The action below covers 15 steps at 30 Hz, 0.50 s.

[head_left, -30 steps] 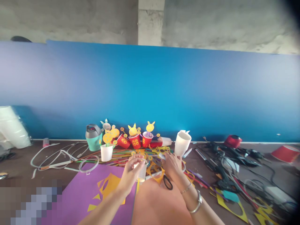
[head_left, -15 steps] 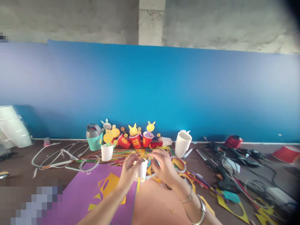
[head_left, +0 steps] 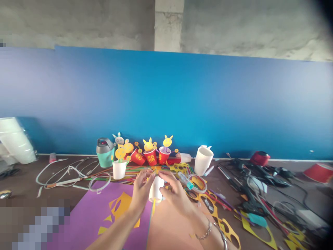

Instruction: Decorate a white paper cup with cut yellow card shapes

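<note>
A white paper cup (head_left: 156, 190) is between my hands, above the line where a purple sheet (head_left: 85, 215) meets an orange sheet (head_left: 171, 225). A yellow strip (head_left: 154, 207) hangs from its lower end. My left hand (head_left: 142, 189) is closed on the cup's left side, near its upper end. My right hand (head_left: 174, 191) wraps the right side, its fingertips at the top beside a small yellow piece that I cannot make out clearly. Yellow paper scraps (head_left: 122, 206) lie on the purple sheet.
Behind stand red cups (head_left: 151, 158) with yellow animal figures, a white cup (head_left: 119, 169) with a similar figure, a teal container (head_left: 105, 154) and a large white cup (head_left: 203, 160). A glue gun (head_left: 251, 203), cables and cut yellow sheets (head_left: 229, 231) lie at the right.
My right hand has moved left and down onto the cup. A clear tube with a teal end now shows to the right of it. My left hand has barely moved.
</note>
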### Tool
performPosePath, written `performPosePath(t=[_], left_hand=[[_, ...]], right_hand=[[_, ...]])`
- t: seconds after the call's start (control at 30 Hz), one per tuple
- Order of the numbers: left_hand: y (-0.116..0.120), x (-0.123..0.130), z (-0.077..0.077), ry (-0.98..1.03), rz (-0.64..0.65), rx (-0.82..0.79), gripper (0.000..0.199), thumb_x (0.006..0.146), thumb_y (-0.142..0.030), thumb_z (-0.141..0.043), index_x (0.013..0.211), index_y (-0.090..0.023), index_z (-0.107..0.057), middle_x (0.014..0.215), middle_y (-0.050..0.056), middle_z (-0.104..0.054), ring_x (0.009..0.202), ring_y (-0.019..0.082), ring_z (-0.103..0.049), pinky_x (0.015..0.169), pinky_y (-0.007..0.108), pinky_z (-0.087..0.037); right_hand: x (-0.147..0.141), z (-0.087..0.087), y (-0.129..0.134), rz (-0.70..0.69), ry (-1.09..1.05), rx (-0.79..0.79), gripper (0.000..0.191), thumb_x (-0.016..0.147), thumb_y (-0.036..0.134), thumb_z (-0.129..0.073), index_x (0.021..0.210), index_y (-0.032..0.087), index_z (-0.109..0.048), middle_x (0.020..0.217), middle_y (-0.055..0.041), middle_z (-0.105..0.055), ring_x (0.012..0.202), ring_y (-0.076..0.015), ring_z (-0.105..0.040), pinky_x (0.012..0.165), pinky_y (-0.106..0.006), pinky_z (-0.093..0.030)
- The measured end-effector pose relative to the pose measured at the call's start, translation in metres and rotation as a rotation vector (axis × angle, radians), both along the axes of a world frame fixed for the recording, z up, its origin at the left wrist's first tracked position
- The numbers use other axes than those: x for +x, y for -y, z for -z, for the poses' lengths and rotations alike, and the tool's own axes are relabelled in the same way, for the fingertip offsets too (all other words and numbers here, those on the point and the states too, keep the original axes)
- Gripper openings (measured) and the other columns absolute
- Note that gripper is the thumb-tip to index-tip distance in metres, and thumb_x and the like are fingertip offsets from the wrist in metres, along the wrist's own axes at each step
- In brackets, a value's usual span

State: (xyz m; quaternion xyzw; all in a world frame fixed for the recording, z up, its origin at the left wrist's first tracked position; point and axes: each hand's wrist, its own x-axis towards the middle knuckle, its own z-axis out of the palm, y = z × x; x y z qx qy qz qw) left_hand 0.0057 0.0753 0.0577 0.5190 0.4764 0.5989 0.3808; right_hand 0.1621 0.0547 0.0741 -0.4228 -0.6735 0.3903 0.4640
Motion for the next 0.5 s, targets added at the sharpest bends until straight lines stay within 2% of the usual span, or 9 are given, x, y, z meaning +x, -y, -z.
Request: performPosePath(t=[0.1, 0.17, 0.27, 0.4, 0.5], left_hand=[[-0.001, -0.001, 0.001, 0.060, 0.024, -0.021, 0.041, 0.075, -0.060, -0.073, 0.079, -0.019, -0.072, 0.094, 0.007, -0.069, 0.086, 0.024, -0.066, 0.071, 0.031, -0.051], [-0.002, -0.001, 0.000, 0.081, 0.041, -0.028, 0.042, 0.075, -0.061, -0.073, 0.080, -0.019, -0.072, 0.096, 0.007, -0.069, 0.086, 0.024, -0.066, 0.070, 0.031, -0.052], [-0.001, -0.002, -0.001, 0.035, 0.043, -0.021, 0.043, 0.077, -0.061, -0.071, 0.082, -0.019, -0.073, 0.101, 0.009, -0.068, 0.089, 0.025, -0.066, 0.069, 0.031, -0.052], [0.000, -0.002, -0.003, -0.071, 0.027, 0.029, 0.039, 0.078, -0.058, -0.071, 0.077, -0.019, -0.074, 0.106, 0.010, -0.066, 0.095, 0.026, -0.064, 0.070, 0.031, -0.052], [0.000, -0.001, -0.003, -0.116, 0.058, 0.034, 0.036, 0.079, -0.055, -0.071, 0.075, -0.019, -0.075, 0.107, 0.011, -0.064, 0.097, 0.027, -0.063, 0.072, 0.032, -0.052]], right_hand=[[-0.001, 0.002, 0.002, -0.042, 0.007, -0.017, 0.057, 0.079, 0.018, -0.058, 0.135, 0.025, -0.062, 0.147, -0.0090, -0.051, 0.136, -0.0286, -0.046, 0.101, -0.040, -0.049], [-0.001, 0.005, 0.002, -0.070, -0.008, -0.063, 0.058, 0.080, 0.019, -0.057, 0.138, 0.025, -0.059, 0.147, -0.0097, -0.051, 0.132, -0.0281, -0.050, 0.099, -0.039, -0.049], [0.003, 0.008, -0.003, -0.082, -0.056, -0.140, 0.052, 0.084, 0.022, -0.056, 0.136, 0.023, -0.060, 0.139, -0.0110, -0.058, 0.123, -0.0280, -0.057, 0.095, -0.040, -0.051], [0.009, 0.007, -0.010, 0.038, -0.089, -0.078, 0.046, 0.088, 0.026, -0.057, 0.133, 0.023, -0.060, 0.130, -0.0100, -0.063, 0.120, -0.0269, -0.058, 0.092, -0.037, -0.052], [0.011, 0.001, -0.010, 0.110, -0.051, 0.001, 0.043, 0.085, 0.024, -0.060, 0.128, 0.021, -0.062, 0.115, -0.0095, -0.068, 0.106, -0.0253, -0.063, 0.086, -0.035, -0.052]])
